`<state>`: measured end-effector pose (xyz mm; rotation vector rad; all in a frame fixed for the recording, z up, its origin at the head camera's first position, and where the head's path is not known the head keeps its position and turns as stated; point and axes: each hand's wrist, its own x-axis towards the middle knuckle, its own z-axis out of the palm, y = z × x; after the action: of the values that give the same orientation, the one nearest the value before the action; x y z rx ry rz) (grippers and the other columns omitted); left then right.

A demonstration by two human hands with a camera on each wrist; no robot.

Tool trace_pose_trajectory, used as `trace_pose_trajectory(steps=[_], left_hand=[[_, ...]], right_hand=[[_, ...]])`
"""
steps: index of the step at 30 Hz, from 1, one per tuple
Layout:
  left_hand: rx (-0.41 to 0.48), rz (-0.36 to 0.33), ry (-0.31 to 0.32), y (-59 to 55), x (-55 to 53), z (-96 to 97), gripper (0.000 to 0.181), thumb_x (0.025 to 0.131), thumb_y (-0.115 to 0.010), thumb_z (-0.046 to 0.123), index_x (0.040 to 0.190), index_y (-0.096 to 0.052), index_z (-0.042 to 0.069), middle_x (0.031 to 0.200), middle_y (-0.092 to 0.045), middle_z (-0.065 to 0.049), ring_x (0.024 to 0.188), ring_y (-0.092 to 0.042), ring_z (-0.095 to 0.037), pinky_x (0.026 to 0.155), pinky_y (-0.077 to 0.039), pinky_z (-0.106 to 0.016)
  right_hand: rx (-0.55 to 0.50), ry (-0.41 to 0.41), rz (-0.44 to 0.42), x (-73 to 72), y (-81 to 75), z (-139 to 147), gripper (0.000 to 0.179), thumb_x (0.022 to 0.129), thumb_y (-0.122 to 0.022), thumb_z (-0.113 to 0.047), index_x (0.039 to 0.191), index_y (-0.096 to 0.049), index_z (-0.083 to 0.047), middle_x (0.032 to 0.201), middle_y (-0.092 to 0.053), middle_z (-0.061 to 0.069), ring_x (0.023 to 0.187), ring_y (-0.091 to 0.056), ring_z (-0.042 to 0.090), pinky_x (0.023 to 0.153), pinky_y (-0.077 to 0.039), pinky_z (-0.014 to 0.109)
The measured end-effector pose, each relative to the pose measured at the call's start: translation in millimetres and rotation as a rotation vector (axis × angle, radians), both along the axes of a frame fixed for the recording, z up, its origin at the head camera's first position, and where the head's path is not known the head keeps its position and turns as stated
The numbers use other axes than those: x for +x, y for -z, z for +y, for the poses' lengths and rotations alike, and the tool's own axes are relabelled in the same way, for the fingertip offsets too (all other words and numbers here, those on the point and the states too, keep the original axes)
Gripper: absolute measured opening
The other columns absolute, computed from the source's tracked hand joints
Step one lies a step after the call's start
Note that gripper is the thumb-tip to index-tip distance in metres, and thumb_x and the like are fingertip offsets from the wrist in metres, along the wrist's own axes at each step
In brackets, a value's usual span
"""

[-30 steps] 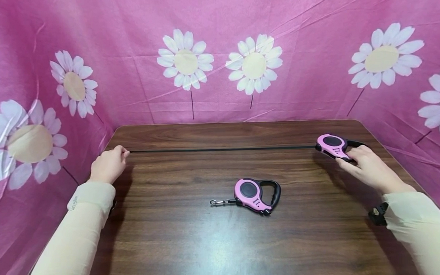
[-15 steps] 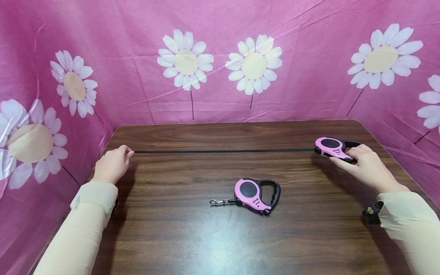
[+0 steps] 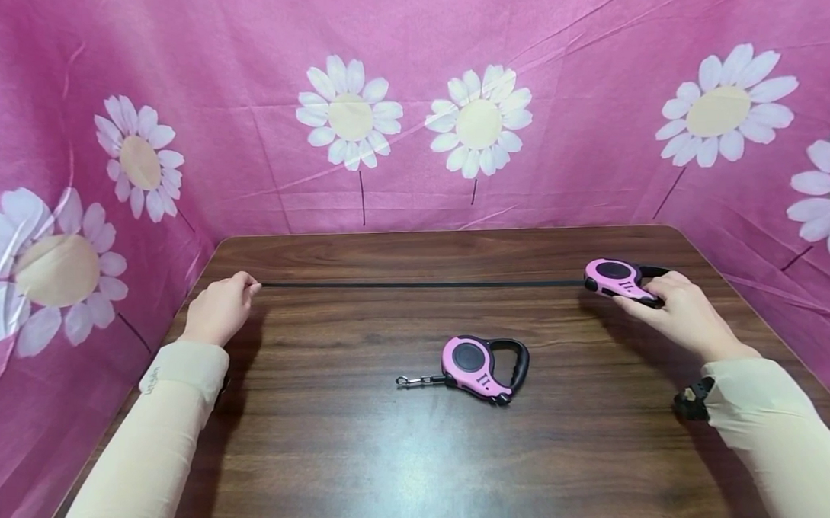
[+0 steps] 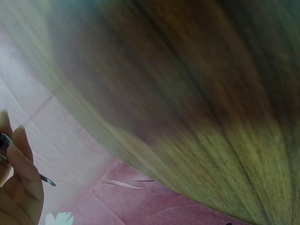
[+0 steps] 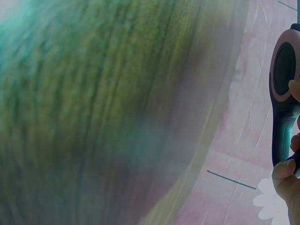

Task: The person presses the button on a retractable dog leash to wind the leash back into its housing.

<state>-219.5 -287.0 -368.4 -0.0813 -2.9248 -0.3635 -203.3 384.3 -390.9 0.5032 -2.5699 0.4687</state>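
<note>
Two pink and black retractable dog leashes are in the head view. My right hand (image 3: 685,316) grips one retractable leash (image 3: 613,270) by its handle, raised over the table's right side. From its case a black strap (image 3: 423,285) runs nearly level to my left hand (image 3: 218,310), which pinches its far end. A metal clip (image 4: 47,180) shows between the left fingers in the left wrist view. The second leash (image 3: 468,356) lies on the table between my hands and nearer to me, its metal snap hook (image 3: 412,381) pointing left.
The brown wood-grain table (image 3: 326,460) has rounded far corners. Pink cloth (image 3: 407,30) with big white daisies hangs behind it and along both sides. A dark band with a small device (image 3: 694,400) is on the right wrist.
My hands have come closer together: the left moved a little right, the right a little left with the leash. The strap between them is shorter. The leash on the table stays put.
</note>
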Motion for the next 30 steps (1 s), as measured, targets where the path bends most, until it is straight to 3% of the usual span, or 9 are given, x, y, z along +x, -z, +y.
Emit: trace_pose_trajectory(steps=[17,30], left_hand=[[0.007,-0.017,0.018,-0.7,-0.8,10.6,0.023,0.104,-0.049,0.024,0.109,-0.062,0.006,0.103,-0.069,-0.028,0.089,-0.064,-0.054,0.066,-0.049,-0.062],[-0.002,-0.022,0.043,0.3,-1.4,15.8,0.023,0.104,-0.049,0.024,0.11,-0.062,0.005,0.101,-0.07,-0.026,0.087,-0.065,-0.051,0.066,-0.049,-0.061]], right_hand=[[0.004,0.001,-0.002,-6.5,0.5,-4,0.028,0.08,-0.08,-0.021,0.065,-0.058,-0.013,0.069,-0.054,0.003,0.077,-0.046,0.018,0.065,-0.032,0.025],[-0.002,-0.001,-0.026,-6.6,0.4,-11,0.023,0.081,-0.08,-0.023,0.07,-0.065,-0.009,0.073,-0.059,0.006,0.079,-0.052,0.023,0.067,-0.034,0.027]])
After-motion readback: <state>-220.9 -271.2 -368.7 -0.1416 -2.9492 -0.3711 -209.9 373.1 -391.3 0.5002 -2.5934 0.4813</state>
